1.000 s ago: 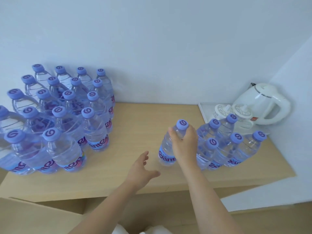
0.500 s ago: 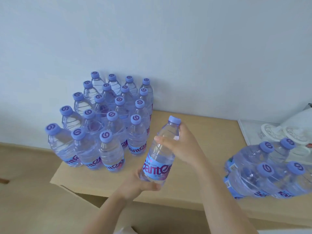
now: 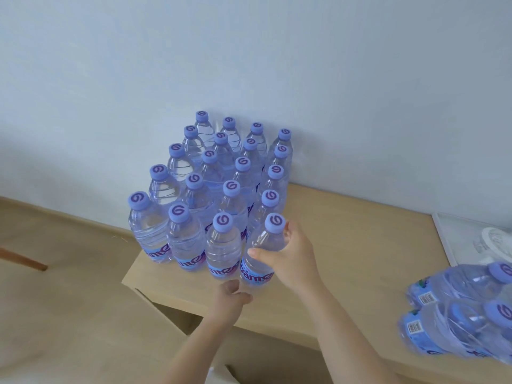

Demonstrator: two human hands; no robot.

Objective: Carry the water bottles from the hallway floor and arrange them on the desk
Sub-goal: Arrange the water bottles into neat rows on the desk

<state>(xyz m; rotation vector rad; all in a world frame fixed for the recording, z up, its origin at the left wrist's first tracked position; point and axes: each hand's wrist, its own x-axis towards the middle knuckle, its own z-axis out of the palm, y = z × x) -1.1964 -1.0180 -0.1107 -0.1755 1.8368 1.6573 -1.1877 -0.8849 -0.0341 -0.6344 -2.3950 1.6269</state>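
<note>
My right hand [image 3: 293, 256] grips the bottle [image 3: 261, 253], seating it at frame centre beside the block [image 3: 221, 184]. My left hand [image 3: 231, 296] steadies its base, fingers loosely curled. Next: let go gently.

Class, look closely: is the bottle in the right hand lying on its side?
No, the right hand holds the bottle upright on the desk.

We see the loose bottles [image 3: 460, 320] at the right blurred and cut off by the frame edge, so we cannot count them. The white tray [image 3: 454, 239] and the pale object on it run out of view. In the packed block [image 3: 219, 189], rear bottles show only caps. The right hand [image 3: 293, 259] hides part of the held bottle [image 3: 260, 261].
</note>
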